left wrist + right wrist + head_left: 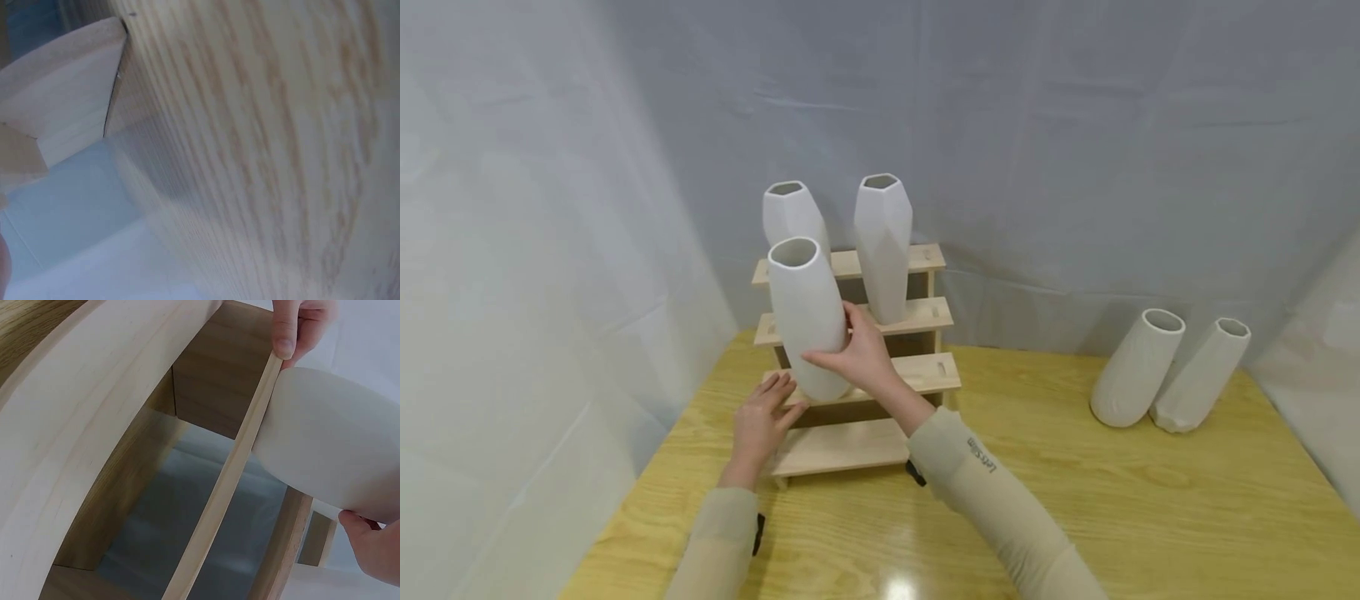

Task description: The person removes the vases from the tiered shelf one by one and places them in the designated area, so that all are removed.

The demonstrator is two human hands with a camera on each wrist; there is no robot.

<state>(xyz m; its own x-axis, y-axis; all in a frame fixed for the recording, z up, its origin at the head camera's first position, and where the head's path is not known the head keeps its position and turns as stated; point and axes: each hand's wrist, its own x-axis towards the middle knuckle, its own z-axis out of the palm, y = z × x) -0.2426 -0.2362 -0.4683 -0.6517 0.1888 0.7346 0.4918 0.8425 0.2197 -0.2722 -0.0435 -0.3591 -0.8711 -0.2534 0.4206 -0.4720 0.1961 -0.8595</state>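
Observation:
A smooth white vase (808, 321) leans slightly on the third tier down of a stepped wooden stand (928, 372). My right hand (865, 354) grips its side, thumb across the front. The right wrist view has the base of that vase (325, 431) right at the tier's edge. At the left end of the same tier is my left hand (762, 422); in the right wrist view the left hand (304, 328) pinches the board's end beside the vase. Mostly wood grain of the stand (250, 125) fills the left wrist view.
A faceted white vase (883, 242) stands on the second tier, and another faceted vase (792, 212) is behind at the top left. Two more white vases, one rounded (1135, 371) and one narrow (1198, 379), stand on the yellow wooden table (1045, 500) at right. Grey cloth (1037, 167) hangs behind.

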